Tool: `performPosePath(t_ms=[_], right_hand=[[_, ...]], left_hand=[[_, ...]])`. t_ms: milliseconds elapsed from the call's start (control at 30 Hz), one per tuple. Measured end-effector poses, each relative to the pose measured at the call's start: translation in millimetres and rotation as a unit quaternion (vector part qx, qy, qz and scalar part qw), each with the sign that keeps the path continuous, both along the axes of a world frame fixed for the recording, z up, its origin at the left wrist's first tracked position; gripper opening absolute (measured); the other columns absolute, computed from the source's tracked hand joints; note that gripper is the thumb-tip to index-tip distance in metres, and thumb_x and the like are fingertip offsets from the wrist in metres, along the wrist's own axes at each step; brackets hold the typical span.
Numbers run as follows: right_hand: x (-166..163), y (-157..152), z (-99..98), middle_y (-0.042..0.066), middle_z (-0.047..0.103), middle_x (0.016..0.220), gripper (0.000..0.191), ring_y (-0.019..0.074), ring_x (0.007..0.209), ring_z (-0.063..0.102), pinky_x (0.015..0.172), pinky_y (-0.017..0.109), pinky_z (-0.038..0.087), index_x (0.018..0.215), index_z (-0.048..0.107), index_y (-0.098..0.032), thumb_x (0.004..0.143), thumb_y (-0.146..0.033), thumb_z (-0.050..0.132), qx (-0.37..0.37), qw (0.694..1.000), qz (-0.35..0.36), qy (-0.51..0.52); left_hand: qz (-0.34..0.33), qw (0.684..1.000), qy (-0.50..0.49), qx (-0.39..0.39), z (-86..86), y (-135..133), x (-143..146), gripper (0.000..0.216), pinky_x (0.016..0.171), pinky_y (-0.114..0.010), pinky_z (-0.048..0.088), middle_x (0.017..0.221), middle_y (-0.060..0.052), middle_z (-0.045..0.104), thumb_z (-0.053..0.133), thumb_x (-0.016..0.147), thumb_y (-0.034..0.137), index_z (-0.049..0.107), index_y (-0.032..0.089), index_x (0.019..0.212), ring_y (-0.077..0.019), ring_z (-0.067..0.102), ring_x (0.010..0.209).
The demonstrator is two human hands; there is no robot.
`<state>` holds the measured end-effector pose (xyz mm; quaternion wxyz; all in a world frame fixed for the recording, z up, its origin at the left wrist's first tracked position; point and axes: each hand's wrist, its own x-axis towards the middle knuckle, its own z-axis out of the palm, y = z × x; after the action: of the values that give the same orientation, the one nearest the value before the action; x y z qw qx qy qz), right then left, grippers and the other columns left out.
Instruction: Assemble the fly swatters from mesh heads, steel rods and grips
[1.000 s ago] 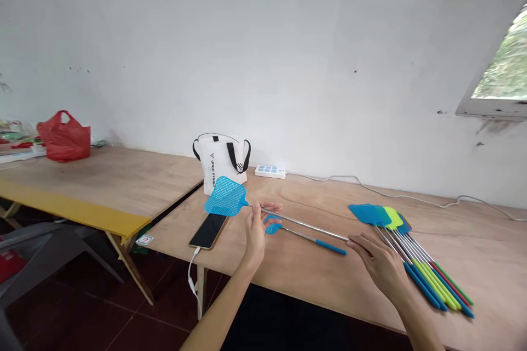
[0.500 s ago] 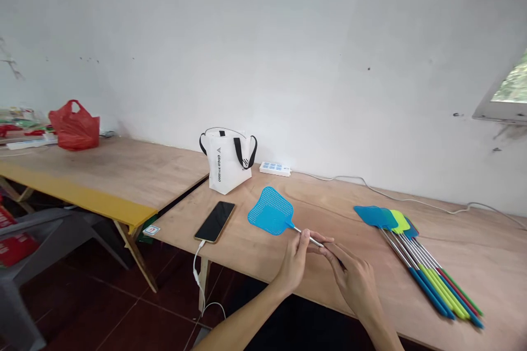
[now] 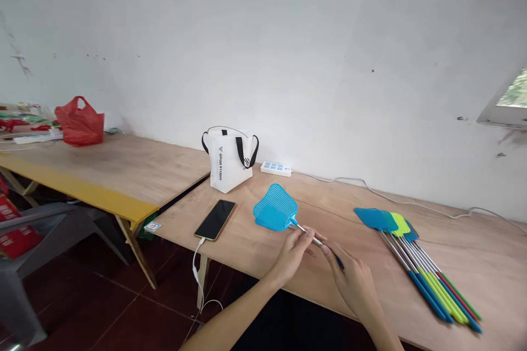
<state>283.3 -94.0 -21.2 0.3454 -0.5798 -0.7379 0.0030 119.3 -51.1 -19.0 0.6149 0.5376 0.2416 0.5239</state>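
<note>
A blue fly swatter (image 3: 276, 202) with a perforated head and a thin metal shaft is held over the wooden table, its head pointing to the left. What looks like a second blue head overlaps beneath it; I cannot tell whether it is separate. My left hand (image 3: 291, 255) is closed on the metal shaft just behind the head. Further back, my right hand (image 3: 351, 277) wraps the dark blue handle, most of which its fingers hide. To the right lies a fanned stack of fly swatters (image 3: 411, 263) with blue, yellow-green, red and green handles.
A black phone (image 3: 216, 220) on a white cable lies near the table's front edge. Behind it stand a white bag (image 3: 230, 162) with black handles and a power strip (image 3: 275, 169). A red plastic bag (image 3: 82, 123) sits on the left table, near a grey chair (image 3: 61, 236).
The held swatter's head has tilted up slightly and shifted a little right, showing more of the blue layer below. Both hands keep their grip. The camera view has shifted slightly.
</note>
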Motion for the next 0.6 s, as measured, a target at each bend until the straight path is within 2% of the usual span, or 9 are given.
performPosePath(t_ms=[133, 267, 467, 600], right_hand=[[-1.4, 0.3, 0.2, 0.0, 0.078, 0.11, 0.043, 0.0193, 0.086, 0.076, 0.059, 0.024, 0.053, 0.121, 0.067, -0.033, 0.107, -0.047, 0.029, -0.005, 1.0, 0.0, -0.001], [-7.0, 2.3, -3.1, 0.001, 0.078, 0.107, 0.043, 0.0192, 0.086, 0.076, 0.063, 0.025, 0.053, 0.121, 0.067, -0.03, 0.107, -0.045, 0.029, 0.006, 1.0, 0.011, 0.006], [-17.0, 0.6, -3.7, 0.003, 0.079, 0.105, 0.042, 0.0183, 0.088, 0.076, 0.063, 0.022, 0.05, 0.112, 0.071, -0.029, 0.107, -0.045, 0.033, 0.052, 0.998, 0.019, 0.007], [-14.8, 0.0, 0.3, 0.001, 0.077, 0.088, 0.043, 0.0169, 0.076, 0.074, 0.057, 0.021, 0.043, 0.1, 0.07, -0.028, 0.107, -0.046, 0.032, 0.047, 0.999, 0.018, -0.006]], left_hand=[[0.014, 1.0, -0.007, 0.009, 3.1, -1.4, -0.3, 0.05, 0.072, -0.029, 0.056, 0.104, -0.013, 0.073, 0.056, 0.095, 0.062, 0.074, 0.015, 0.099, -0.0262, 0.069, 0.1], [0.05, 0.998, -0.026, 0.014, 1.3, -1.9, 0.4, 0.051, 0.072, -0.031, 0.057, 0.102, -0.013, 0.073, 0.054, 0.095, 0.062, 0.074, 0.015, 0.096, -0.0272, 0.07, 0.099], [0.098, 0.993, -0.06, 0.005, 1.0, -4.0, 2.4, 0.048, 0.083, -0.034, 0.055, 0.096, -0.012, 0.074, 0.054, 0.096, 0.06, 0.07, 0.015, 0.087, -0.0252, 0.07, 0.095], [0.139, 0.987, -0.082, 0.002, 5.0, 2.7, -3.6, 0.048, 0.082, -0.034, 0.054, 0.095, -0.012, 0.074, 0.058, 0.093, 0.062, 0.066, 0.016, 0.081, -0.0249, 0.07, 0.092]])
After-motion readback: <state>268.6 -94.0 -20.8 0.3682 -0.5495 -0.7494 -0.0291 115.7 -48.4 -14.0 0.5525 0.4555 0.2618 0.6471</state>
